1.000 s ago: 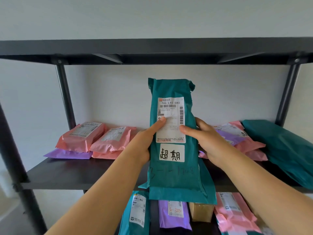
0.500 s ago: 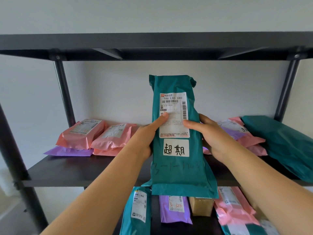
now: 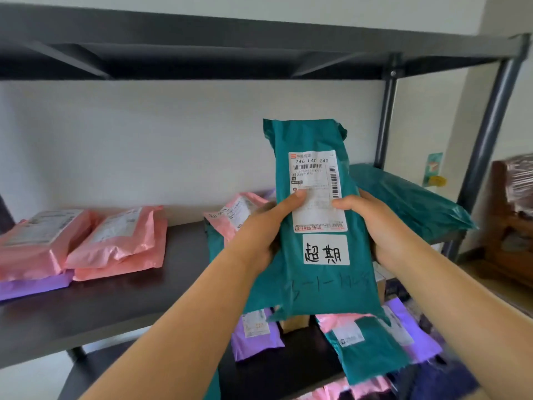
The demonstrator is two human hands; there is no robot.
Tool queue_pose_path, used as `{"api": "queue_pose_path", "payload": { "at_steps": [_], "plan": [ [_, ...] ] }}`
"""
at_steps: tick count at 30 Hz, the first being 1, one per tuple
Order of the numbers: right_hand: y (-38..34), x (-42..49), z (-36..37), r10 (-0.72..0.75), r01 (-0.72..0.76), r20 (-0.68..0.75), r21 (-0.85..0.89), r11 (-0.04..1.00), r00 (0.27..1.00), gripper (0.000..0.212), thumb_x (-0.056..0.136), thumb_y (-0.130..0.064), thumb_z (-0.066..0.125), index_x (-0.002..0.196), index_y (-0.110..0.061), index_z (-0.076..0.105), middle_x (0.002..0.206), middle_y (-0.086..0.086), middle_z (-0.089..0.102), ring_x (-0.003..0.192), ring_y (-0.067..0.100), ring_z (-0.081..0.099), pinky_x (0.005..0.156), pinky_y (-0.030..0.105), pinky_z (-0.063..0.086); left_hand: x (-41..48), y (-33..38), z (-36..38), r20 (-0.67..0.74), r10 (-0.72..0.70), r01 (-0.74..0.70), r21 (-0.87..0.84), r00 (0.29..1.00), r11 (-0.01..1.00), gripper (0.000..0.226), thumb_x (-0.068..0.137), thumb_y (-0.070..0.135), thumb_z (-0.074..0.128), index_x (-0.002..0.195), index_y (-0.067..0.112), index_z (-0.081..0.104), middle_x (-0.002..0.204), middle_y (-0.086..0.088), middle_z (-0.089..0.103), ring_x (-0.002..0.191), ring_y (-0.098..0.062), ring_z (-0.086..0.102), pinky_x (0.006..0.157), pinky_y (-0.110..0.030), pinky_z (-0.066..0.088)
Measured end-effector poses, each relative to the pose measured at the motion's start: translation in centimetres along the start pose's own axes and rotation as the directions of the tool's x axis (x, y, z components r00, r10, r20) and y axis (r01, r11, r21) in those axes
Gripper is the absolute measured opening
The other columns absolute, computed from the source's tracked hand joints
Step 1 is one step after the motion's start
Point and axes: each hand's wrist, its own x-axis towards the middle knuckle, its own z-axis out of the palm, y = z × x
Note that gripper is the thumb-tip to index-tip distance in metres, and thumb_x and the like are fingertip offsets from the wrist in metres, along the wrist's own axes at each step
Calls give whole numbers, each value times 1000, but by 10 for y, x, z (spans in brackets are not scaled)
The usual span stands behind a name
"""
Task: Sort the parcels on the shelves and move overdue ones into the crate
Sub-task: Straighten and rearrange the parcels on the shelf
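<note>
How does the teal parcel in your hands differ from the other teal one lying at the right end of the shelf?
The held teal parcel is upright, gripped by the left hand and right hand; the shelf teal parcel lies flat and untouched. The held one shows a shipping label and a handwritten 超期 sticker; the shelf one shows no label from here. Both are teal plastic mailers.

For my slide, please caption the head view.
Both hands hold upright a teal plastic parcel labelled 超期.
</note>
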Motion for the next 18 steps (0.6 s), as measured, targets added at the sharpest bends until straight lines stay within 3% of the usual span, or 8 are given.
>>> {"api": "queue_pose_path", "payload": {
  "at_steps": [5,9,13,16,18],
  "plan": [
    [21,-32,-49,58,-50,-208,43,998,976,27,89,-18,58,114,-25,65,103,5,76,98,30,72,92,50,54,19,-40,35,133,-79,60,141,988,988,47,81,29,77,122,11,63,111,-9,73,104,-29,70,98,-50,52],
    [35,-56,-85,94,-81,-275,59,995,957,28,91,-15,56,116,-24,63,107,6,75,98,29,71,93,52,53,27,-68,68,209,-132,98,164,969,982,41,85,22,73,123,9,63,110,-7,74,102,-27,71,94,-43,55],
    [48,-76,-130,121,-104,-328,69,992,937,34,91,-16,58,124,-23,58,109,5,74,101,28,71,93,50,53,37,-98,106,278,-147,92,203,949,975,38,86,22,73,120,10,63,108,-6,75,101,-27,71,95,-48,53],
    [59,-90,-176,130,-97,-382,105,990,915,39,90,-14,59,128,-24,56,112,2,73,103,26,71,92,48,55,47,-125,148,316,-184,122,206,931,971,44,85,19,74,125,6,57,109,-7,74,97,-25,72,78,-37,59],
    [66,-97,-206,143,-107,-388,113,988,911,38,91,-14,60,127,-25,56,114,2,72,105,26,70,94,50,53,55,-142,172,327,-205,143,204,922,969,46,84,18,75,125,8,57,110,-7,74,97,-24,73,78,-36,60]
  ]
}}
